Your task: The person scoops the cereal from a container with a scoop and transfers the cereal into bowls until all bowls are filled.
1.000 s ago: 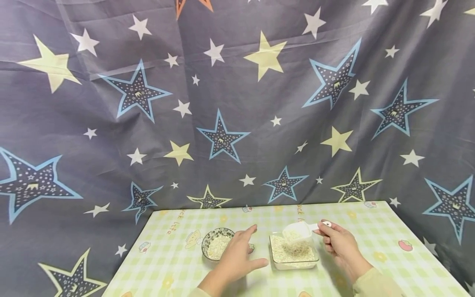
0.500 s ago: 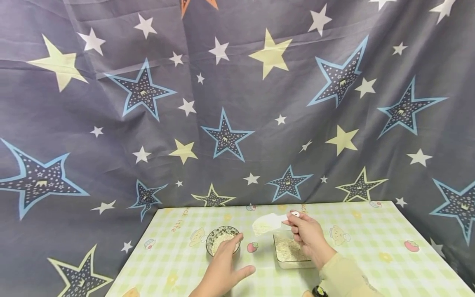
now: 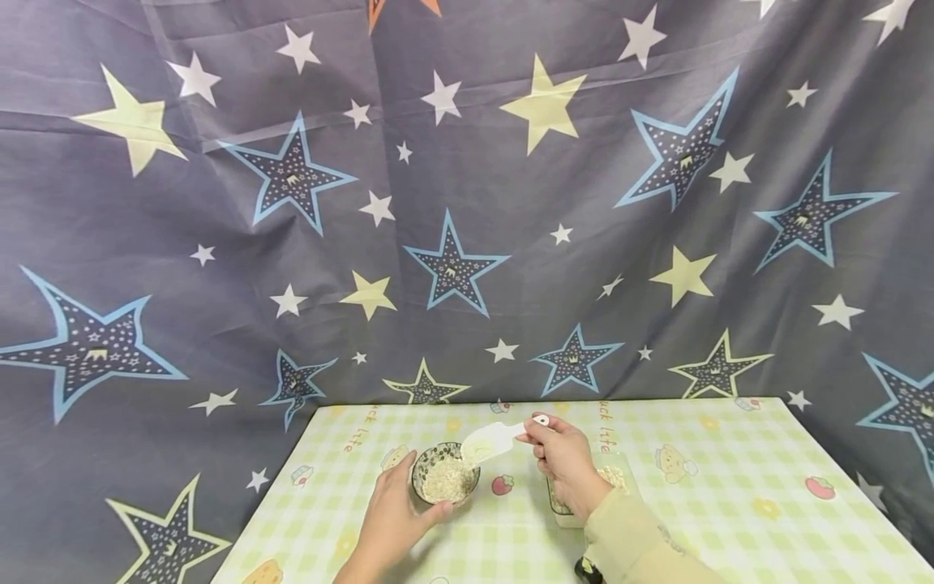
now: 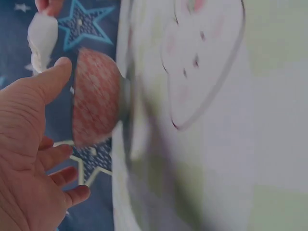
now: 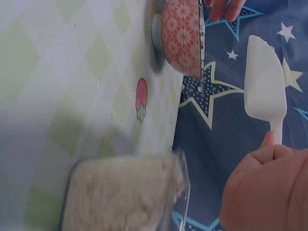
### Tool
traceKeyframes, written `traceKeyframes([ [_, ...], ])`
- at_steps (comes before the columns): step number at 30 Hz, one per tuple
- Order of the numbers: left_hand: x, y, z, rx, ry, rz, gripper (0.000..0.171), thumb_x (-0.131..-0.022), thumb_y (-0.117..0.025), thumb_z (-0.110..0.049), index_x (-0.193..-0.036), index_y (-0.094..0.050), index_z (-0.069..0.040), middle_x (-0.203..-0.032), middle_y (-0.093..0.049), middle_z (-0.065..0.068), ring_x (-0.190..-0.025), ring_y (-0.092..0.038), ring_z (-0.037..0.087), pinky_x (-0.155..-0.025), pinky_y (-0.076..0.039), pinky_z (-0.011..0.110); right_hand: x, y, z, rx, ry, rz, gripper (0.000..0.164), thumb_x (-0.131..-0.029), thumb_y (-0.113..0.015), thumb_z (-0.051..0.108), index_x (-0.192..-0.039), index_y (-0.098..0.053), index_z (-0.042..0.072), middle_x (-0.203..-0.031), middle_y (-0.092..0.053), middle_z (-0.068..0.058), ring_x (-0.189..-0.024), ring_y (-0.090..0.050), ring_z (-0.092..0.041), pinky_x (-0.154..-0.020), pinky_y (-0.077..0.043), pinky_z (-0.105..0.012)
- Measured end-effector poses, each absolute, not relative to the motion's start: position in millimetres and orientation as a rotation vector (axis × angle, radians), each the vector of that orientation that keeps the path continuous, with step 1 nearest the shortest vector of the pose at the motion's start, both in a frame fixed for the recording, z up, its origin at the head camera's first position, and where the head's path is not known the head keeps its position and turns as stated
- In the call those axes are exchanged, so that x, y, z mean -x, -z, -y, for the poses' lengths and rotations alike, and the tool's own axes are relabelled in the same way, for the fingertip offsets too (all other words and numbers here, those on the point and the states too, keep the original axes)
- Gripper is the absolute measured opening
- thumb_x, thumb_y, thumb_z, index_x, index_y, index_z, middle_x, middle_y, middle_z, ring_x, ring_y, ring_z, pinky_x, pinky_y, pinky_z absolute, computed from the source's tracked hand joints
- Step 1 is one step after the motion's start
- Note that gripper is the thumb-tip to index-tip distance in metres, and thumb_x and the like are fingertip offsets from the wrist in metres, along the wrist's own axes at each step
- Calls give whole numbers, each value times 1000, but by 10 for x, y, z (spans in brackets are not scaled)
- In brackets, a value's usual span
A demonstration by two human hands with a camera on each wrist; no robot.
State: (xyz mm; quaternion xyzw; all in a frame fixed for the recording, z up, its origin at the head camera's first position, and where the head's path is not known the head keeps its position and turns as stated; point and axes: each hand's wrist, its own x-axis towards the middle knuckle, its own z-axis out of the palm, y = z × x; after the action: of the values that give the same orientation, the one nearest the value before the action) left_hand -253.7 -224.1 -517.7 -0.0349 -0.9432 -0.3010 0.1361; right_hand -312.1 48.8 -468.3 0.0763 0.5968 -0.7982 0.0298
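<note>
My right hand [image 3: 565, 462] grips the handle of a white scoop [image 3: 487, 446], which carries pale grain and is tilted with its lip over the bowl's right rim. The bowl [image 5: 183, 38] is red-patterned outside and dark-patterned inside, and pale flaky grain lies in it. Around the bowl's left and near side my left hand [image 3: 390, 511] is spread, thumb and fingers apart. In the left wrist view, the thumb tip of this left hand [image 4: 29, 125] comes close to the rim of the bowl [image 4: 98, 98], with the other fingers loosely bent.
A rectangular glass container [image 5: 185, 168] of the same pale grain stands right of the bowl, partly hidden under my right forearm in the head view. A green checked cloth [image 3: 730, 487] covers the table. Behind its far edge hangs a dark star-patterned curtain [image 3: 481, 162].
My right hand has lifted the loaded scoop from the glass container and carried it left to the bowl, tilting it there. My left hand has shifted from over the bowl to its left side.
</note>
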Motion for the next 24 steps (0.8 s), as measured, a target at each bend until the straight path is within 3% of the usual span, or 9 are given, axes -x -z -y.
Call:
traceKeyframes([
  [11, 2681, 5268, 2298, 149, 913, 2789, 117, -77, -89, -63, -161, -40, 1, -156, -56, 24, -145, -51, 48, -117, -45, 69, 3116, 4798, -255, -189, 2485, -1924, 35, -100, -75, 11, -131, -64, -1, -73, -78, 2, -53, -46, 0, -44, -29, -13],
  [16, 2691, 5175, 2301, 109, 882, 2817, 120, -73, -92, -64, -160, -41, 3, -153, -61, 20, -140, -55, 47, -116, -46, 67, 3108, 4807, -138, -152, 2436, -2097, 38, -96, -78, 11, -132, -70, 3, -80, -82, -6, -49, -44, -1, -44, -31, -14],
  [20, 2710, 5088, 2298, 77, 868, 2855, 125, -69, -94, -63, -160, -40, 3, -152, -63, 16, -138, -56, 46, -115, -46, 67, 3067, 4783, -72, 34, 2377, -2253, 35, -96, -79, 12, -130, -72, 7, -89, -83, -16, -47, -40, -1, -46, -32, -15],
  [24, 2734, 5037, 2291, 54, 827, 2891, 126, -67, -96, -63, -160, -42, 1, -152, -64, 14, -136, -58, 45, -113, -48, 67, 2975, 4761, -30, 355, 2283, -2386, 28, -98, -79, 16, -125, -76, 14, -83, -79, -19, -44, -40, 1, -38, -41, -16],
])
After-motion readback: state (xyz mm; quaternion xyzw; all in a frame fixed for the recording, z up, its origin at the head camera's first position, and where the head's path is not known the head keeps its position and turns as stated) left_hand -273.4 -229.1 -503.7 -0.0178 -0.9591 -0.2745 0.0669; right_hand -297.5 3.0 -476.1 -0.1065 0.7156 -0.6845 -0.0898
